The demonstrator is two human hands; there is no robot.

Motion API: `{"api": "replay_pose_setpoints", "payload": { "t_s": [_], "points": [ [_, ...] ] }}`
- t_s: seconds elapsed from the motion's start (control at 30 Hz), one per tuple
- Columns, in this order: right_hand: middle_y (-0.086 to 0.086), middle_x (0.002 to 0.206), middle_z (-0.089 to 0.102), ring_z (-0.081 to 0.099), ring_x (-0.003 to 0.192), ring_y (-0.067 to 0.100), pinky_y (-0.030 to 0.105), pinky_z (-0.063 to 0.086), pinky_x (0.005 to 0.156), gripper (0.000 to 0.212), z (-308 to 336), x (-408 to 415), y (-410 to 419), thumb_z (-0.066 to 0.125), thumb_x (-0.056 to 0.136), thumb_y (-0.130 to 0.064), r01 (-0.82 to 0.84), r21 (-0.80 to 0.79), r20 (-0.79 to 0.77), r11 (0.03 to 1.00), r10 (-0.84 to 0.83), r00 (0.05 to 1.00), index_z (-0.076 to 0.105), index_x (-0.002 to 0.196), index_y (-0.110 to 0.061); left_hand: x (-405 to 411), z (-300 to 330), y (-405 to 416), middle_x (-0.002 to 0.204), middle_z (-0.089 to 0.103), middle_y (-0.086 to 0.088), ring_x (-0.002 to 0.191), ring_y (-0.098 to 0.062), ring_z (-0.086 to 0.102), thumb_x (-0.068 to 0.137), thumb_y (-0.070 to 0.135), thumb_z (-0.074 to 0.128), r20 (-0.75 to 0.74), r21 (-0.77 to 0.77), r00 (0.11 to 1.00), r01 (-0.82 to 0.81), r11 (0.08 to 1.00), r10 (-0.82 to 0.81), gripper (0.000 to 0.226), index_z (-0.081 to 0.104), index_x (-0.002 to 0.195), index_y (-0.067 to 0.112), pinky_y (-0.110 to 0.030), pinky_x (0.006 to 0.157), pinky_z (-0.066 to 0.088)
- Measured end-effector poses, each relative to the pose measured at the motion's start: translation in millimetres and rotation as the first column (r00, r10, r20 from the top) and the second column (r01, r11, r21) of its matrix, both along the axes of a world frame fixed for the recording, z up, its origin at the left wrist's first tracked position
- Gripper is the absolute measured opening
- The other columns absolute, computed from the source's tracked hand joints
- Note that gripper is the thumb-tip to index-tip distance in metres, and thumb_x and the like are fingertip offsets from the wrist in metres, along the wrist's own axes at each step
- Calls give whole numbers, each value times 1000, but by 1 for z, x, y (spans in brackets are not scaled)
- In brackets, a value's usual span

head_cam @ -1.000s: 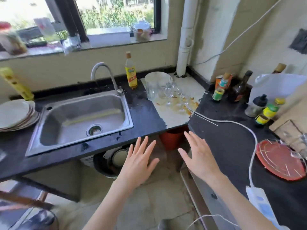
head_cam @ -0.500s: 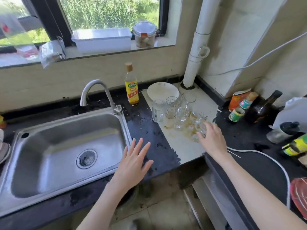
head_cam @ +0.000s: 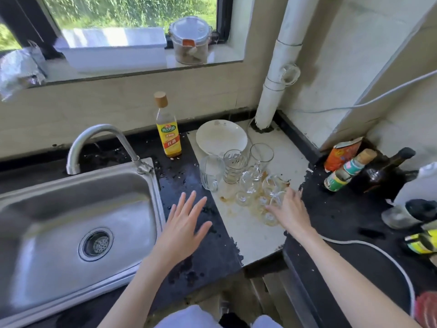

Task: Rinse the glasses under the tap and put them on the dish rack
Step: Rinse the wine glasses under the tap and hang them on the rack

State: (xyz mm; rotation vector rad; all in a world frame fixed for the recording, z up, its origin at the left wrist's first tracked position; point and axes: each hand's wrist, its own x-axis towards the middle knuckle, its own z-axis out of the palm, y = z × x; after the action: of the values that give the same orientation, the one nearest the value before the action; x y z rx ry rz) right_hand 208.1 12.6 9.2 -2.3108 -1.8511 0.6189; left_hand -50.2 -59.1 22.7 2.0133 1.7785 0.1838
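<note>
Several clear glasses stand crowded on a stained white board (head_cam: 250, 235) right of the sink: a handled mug (head_cam: 210, 172), a ribbed tumbler (head_cam: 234, 165), a tall glass (head_cam: 261, 155) and small glasses (head_cam: 247, 189). My right hand (head_cam: 292, 213) reaches into the near right of the cluster, thumb and fingers round a small glass (head_cam: 275, 197). My left hand (head_cam: 182, 230) hovers flat with spread fingers over the wet black counter beside the steel sink (head_cam: 151, 200). The curved tap (head_cam: 94, 136) is not running. No dish rack shows.
A white plate (head_cam: 221, 137) leans behind the glasses, and a yellow-labelled bottle (head_cam: 168, 133) stands to their left. Sauce bottles and jars (head_cam: 347, 170) crowd the right counter, crossed by a white cable (head_cam: 369, 247). A white pipe (head_cam: 276, 74) fills the corner.
The view has moved closer to the counter. My right hand went from hanging in front of the counter up to the glasses and now holds one; my left hand rose over the counter edge.
</note>
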Motion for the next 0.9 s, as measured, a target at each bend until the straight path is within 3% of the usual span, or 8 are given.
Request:
{"api": "replay_pose_setpoints", "payload": {
  "t_s": [0.2, 0.37, 0.53, 0.6, 0.7, 0.77, 0.83, 0.9],
  "points": [
    [21, 135, 37, 46, 118, 34, 35, 41, 93, 69, 2, 11, 4, 53, 90, -42, -68, -29, 39, 997, 69, 997, 31, 137, 3, 31, -7, 11, 156, -10, 4, 141, -17, -19, 97, 45, 32, 25, -36, 999, -21, 999, 22, 60, 5, 148, 29, -35, 115, -5],
    [15, 131, 43, 49, 115, 27, 29, 41, 90, 61, 11, 9, -1, 59, 88, -36, -172, -38, 46, 984, 174, 984, 39, 134, -2, 32, -13, 9, 157, -8, 4, 142, -17, -17, 96, 42, 37, 45, -60, 998, -29, 998, 31, 62, 5, 148, 29, -35, 115, -4],
    [8, 144, 39, 39, 131, 24, 35, 33, 105, 69, 41, -44, -2, 64, 84, -41, -309, -103, -57, 946, 304, 951, 37, 140, -12, 16, -15, -4, 157, -5, 7, 144, -15, -10, 95, 39, 44, 134, -76, 990, -37, 996, 47, 67, 3, 148, 29, -34, 117, 1],
    [3, 141, 44, 45, 126, 19, 34, 37, 104, 70, 53, -79, -1, 69, 79, -41, -366, -89, -165, 926, 348, 923, 41, 138, -16, 1, -15, -11, 157, 1, 7, 144, -11, 0, 94, 37, 48, 235, -67, 968, -69, 995, 82, 70, 4, 148, 29, -28, 116, 7],
    [-7, 125, 50, 54, 107, 9, 24, 43, 88, 64, 67, -145, -4, 74, 76, -35, -456, -70, -324, 887, 412, 851, 48, 132, -17, -35, -13, -19, 155, 15, 9, 139, -7, 20, 90, 37, 56, 400, -85, 900, -153, 985, 175, 78, 3, 147, 30, -15, 105, 18],
    [-6, 123, 54, 58, 102, 10, 30, 50, 88, 63, 68, -194, -9, 75, 73, -36, -497, -59, -391, 866, 438, 809, 51, 129, -18, -70, -12, -25, 151, 29, 5, 134, -11, 32, 86, 36, 61, 443, -115, 860, -225, 967, 253, 83, 5, 147, 27, -18, 102, 27],
    [-3, 121, 57, 59, 102, 13, 35, 51, 91, 65, 65, -238, -17, 75, 73, -39, -523, -59, -440, 850, 448, 778, 51, 129, -18, -106, -11, -31, 142, 42, -1, 124, -16, 45, 84, 34, 65, 487, -134, 805, -316, 939, 340, 83, 12, 147, 23, -23, 98, 35],
    [-3, 121, 57, 58, 104, 13, 34, 50, 92, 65, 59, -284, -23, 75, 74, -39, -552, -62, -482, 832, 459, 746, 52, 130, -17, -148, -11, -35, 127, 51, -4, 101, -14, 53, 83, 31, 67, 523, -109, 764, -379, 919, 377, 78, 19, 144, 20, -20, 86, 39]
  ]
}}
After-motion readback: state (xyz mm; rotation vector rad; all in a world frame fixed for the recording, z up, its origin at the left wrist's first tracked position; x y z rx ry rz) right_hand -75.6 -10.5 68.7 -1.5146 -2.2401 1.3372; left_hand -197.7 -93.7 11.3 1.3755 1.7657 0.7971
